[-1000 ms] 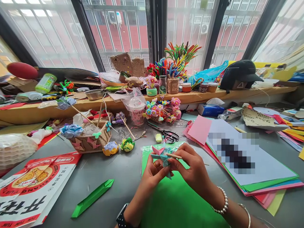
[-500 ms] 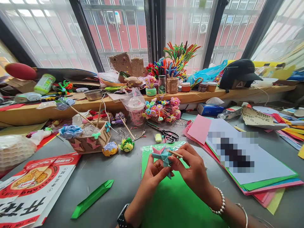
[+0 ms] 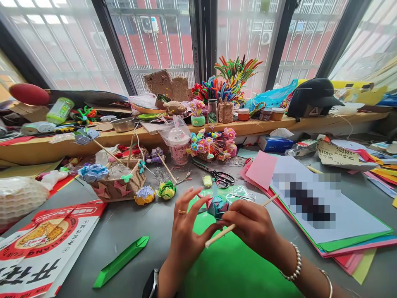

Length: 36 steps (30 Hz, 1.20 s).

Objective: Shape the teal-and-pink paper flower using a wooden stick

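A folded paper flower (image 3: 218, 205) in blue and pink stands between my hands, above the green sheet (image 3: 226, 265). My left hand (image 3: 187, 225) has its thumb and index finger around the flower's left side, with the other fingers raised. My right hand (image 3: 252, 223) grips a thin wooden stick (image 3: 219, 238), which slants from lower left to upper right through its fingers. The right fingertips also touch the flower's lower right edge. The fingers hide part of the flower. Below and left lies a folded green paper strip (image 3: 120, 261).
Black-handled scissors (image 3: 223, 179) and a small yellow block (image 3: 207, 181) lie beyond my hands. A cardboard basket (image 3: 116, 186) and paper flowers (image 3: 166, 190) are at left. Stacked colored paper (image 3: 350, 198) lies at right, a printed bag (image 3: 40, 248) at left. A pink cup (image 3: 179, 149) stands behind.
The stick's pale end has swung from the flower to point down toward me. My left fingers have spread upward, and the flower has turned.
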{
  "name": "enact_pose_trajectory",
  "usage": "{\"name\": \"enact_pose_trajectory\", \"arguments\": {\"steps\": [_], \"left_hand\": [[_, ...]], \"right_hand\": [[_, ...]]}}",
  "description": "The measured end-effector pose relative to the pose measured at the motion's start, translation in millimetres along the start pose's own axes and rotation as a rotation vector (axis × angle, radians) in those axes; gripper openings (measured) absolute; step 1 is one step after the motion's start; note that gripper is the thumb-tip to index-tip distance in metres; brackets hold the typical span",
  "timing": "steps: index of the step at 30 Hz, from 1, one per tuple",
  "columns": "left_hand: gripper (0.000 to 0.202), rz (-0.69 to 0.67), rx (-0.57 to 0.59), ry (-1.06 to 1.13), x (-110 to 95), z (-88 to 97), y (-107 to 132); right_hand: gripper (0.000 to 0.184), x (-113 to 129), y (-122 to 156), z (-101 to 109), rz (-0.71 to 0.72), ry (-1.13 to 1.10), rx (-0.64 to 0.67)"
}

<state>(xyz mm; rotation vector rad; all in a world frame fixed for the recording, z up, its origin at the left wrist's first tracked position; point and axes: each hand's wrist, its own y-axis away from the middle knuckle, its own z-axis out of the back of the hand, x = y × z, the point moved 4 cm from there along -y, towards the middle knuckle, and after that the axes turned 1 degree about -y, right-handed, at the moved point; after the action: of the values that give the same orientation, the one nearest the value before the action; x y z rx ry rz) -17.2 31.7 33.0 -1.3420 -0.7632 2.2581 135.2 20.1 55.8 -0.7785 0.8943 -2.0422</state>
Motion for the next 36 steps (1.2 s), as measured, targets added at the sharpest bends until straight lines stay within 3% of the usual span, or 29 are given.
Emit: {"name": "enact_pose_trajectory", "arguments": {"steps": [3,7,10,14,18,24,36], "left_hand": [[0.064,-0.092,0.070,-0.077,1.8,3.3,-0.4],[0.061,-0.106,0.069,-0.088,1.4,4.8,-0.5],[0.052,-0.107,0.014,-0.087,-1.9,7.1,-2.3],[0.044,-0.210,-0.014,-0.220,-7.0,9.3,-4.0],[0.041,-0.347,0.008,-0.369,-11.7,9.4,-2.7],[0.041,-0.416,0.103,-0.359,-14.8,6.5,-1.8],[0.045,-0.427,0.253,-0.285,-7.0,0.1,1.9]], "right_hand": [[0.019,5.5,0.9,-3.9,0.046,0.046,0.029],[0.017,6.5,2.6,-5.4,0.046,0.016,0.025],[0.009,-0.4,1.5,1.1,-0.014,-0.079,-0.014],[0.016,-16.7,-3.5,15.1,-0.157,-0.130,-0.073],[0.029,-28.6,-6.6,13.4,-0.243,-0.237,0.100],[0.040,-31.0,-4.5,4.4,-0.262,-0.308,0.289],[0.039,-27.5,-5.0,3.3,-0.250,-0.339,0.264]]}}
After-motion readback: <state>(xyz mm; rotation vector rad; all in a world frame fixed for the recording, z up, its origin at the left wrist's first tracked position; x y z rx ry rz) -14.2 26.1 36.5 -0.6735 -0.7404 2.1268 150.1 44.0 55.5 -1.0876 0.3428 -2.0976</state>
